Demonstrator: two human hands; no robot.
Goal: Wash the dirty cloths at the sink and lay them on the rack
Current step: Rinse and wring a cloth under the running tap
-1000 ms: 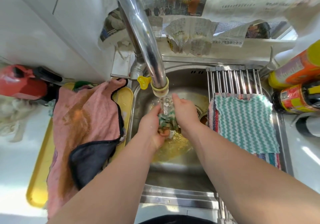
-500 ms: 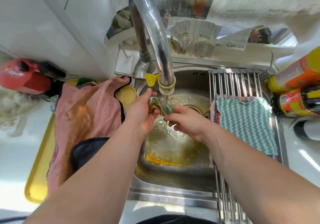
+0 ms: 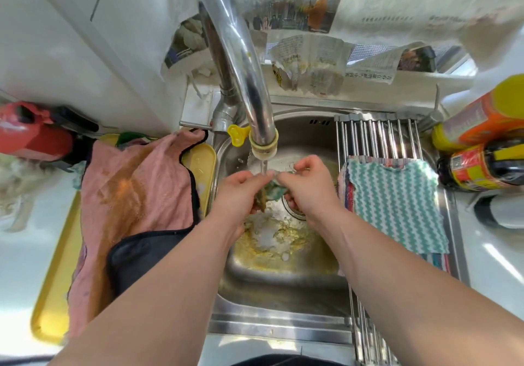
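Observation:
Over the steel sink [image 3: 283,286], my left hand [image 3: 235,195] and my right hand [image 3: 309,187] both grip a small wet green cloth [image 3: 272,191] with a brown stain. It sits right under the running tap [image 3: 263,147]. Yellowish dirty water pools in the basin. A clean teal zigzag cloth [image 3: 394,207] lies flat on the metal roll-up rack [image 3: 377,136] across the sink's right side, with a striped cloth under it. A pink cloth [image 3: 136,184] with an orange-brown stain and black trim lies on a yellow tray [image 3: 54,303] to the left.
The chrome faucet neck [image 3: 229,45] arches over the basin close to my head. Orange and yellow bottles [image 3: 482,127] stand at the right. A red object [image 3: 31,133] sits at the far left. Newspaper [image 3: 312,62] covers the sill behind.
My hands moved the green cloth back under the spout's stream, and the right hand came up to grip it close beside the left.

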